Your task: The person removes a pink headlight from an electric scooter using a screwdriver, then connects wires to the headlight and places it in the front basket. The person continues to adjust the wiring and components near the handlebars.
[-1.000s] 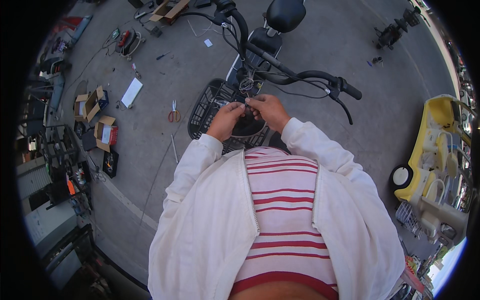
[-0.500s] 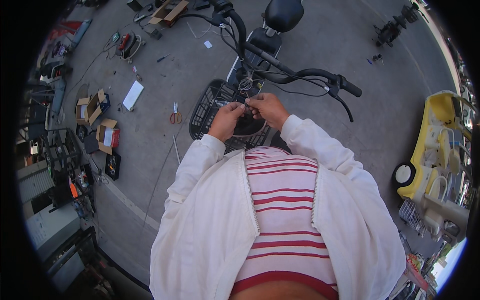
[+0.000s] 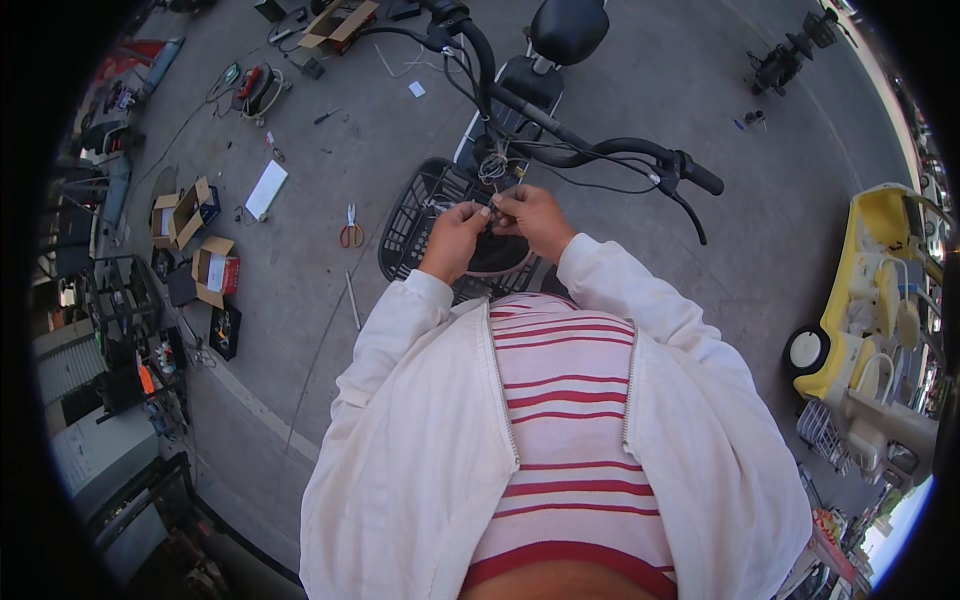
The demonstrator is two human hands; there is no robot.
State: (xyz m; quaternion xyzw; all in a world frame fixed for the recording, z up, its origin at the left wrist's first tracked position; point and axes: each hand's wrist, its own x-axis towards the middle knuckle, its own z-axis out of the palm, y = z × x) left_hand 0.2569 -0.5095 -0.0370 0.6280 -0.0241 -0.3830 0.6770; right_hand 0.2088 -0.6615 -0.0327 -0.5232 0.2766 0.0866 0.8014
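Observation:
My left hand [image 3: 457,235] and my right hand [image 3: 530,215] meet fingertip to fingertip over the black front basket [image 3: 406,215] of an electric bike. The right pinches a thin wire below the coiled cable bundle [image 3: 492,162]; the left is closed on something small I cannot make out. Above them are the black handlebar [image 3: 530,116] with brake lever and cables, and the black seat [image 3: 568,28] beyond.
Scissors [image 3: 351,230], a metal rod [image 3: 352,298] and a white board [image 3: 266,189] lie on the grey floor [image 3: 300,260]. Opened cardboard boxes [image 3: 185,215] and tools fill the left. A yellow vehicle [image 3: 840,340] stands right; a black scooter [image 3: 775,65] is farther off.
My hands have shifted very slightly, the right fingers lifting a little at the wires. The bike and surroundings stay in place.

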